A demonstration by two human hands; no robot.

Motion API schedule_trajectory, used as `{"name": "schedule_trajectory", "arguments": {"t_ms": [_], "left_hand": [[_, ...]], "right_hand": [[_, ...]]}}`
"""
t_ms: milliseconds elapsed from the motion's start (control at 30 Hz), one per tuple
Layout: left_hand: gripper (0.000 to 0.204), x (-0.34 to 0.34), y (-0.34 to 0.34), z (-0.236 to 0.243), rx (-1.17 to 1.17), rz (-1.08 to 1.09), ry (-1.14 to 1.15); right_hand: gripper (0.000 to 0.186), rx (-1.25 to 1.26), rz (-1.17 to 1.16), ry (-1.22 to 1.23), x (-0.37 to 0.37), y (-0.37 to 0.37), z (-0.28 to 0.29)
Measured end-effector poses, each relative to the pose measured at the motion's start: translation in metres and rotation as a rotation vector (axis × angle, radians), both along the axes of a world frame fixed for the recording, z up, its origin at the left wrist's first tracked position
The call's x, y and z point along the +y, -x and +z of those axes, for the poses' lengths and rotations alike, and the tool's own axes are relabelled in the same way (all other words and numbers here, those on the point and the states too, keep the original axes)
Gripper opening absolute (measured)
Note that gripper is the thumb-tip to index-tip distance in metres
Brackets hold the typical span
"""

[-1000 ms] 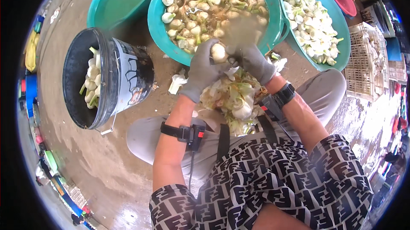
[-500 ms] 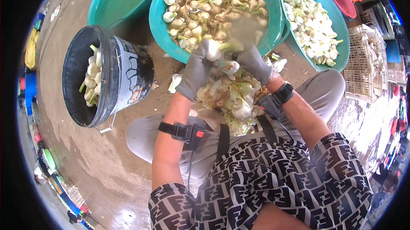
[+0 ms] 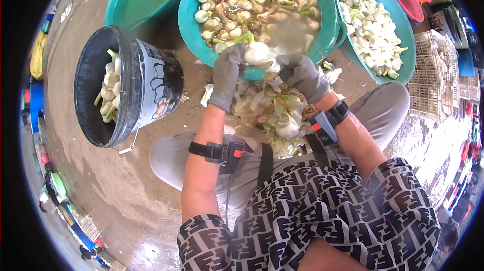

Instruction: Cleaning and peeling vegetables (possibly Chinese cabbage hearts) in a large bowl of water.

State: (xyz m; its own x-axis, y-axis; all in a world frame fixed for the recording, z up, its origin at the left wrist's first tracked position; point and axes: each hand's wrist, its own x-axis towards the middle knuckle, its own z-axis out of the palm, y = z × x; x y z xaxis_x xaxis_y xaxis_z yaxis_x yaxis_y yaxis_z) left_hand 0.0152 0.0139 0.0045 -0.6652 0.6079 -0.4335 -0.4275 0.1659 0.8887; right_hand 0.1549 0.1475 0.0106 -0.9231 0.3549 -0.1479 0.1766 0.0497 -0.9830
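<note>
Both my hands wear grey gloves and meet over the near rim of the middle tub. My left hand (image 3: 228, 75) is closed on a white garlic bulb (image 3: 258, 53), whose green stem points up and away. Close against the bulb's right side, my right hand (image 3: 305, 77) is closed, with pale garlic skin (image 3: 274, 64) at its fingertips. Below them lies a heap of peeled skins and leaves (image 3: 275, 102) on the ground between my legs, with a white bulb (image 3: 288, 127) on it. The teal tub (image 3: 189, 31) ahead holds many bulbs in murky water.
To the left a black bucket (image 3: 91, 120) lies tilted toward me with several white bulbs inside. An empty-looking green tub (image 3: 118, 4) stands behind it. At right are a teal basin (image 3: 406, 44) of cleaned bulbs, a pink basin (image 3: 406, 0) and a beige plastic crate (image 3: 423, 77).
The bulb in my left hand has turned, its stem now pointing away instead of to the right. My right hand has shifted slightly right and lower, with skin at its fingers.
</note>
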Motion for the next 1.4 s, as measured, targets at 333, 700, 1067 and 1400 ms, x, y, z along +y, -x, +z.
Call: {"name": "schedule_trajectory", "arguments": {"t_ms": [333,700,1067,1400], "left_hand": [[0.023,-0.005,-0.007,-0.004,0.283,0.083,0.057],[0.014,-0.003,-0.001,0.016,0.397,-0.083,-0.047],[0.017,-0.003,-0.01,-0.005,0.717,-0.3,0.006],[0.013,-0.003,-0.002,0.016,0.293,-0.122,-0.156]], "right_hand": [[0.015,0.095,-0.025,-0.196,-0.005,-0.001,-0.001],[0.035,-0.071,0.014,-0.553,0.019,0.004,-0.004],[0.019,-0.404,0.1,-1.068,-0.001,0.028,0.004],[0.022,-0.472,0.024,-0.52,0.017,-0.012,-0.017]]}}
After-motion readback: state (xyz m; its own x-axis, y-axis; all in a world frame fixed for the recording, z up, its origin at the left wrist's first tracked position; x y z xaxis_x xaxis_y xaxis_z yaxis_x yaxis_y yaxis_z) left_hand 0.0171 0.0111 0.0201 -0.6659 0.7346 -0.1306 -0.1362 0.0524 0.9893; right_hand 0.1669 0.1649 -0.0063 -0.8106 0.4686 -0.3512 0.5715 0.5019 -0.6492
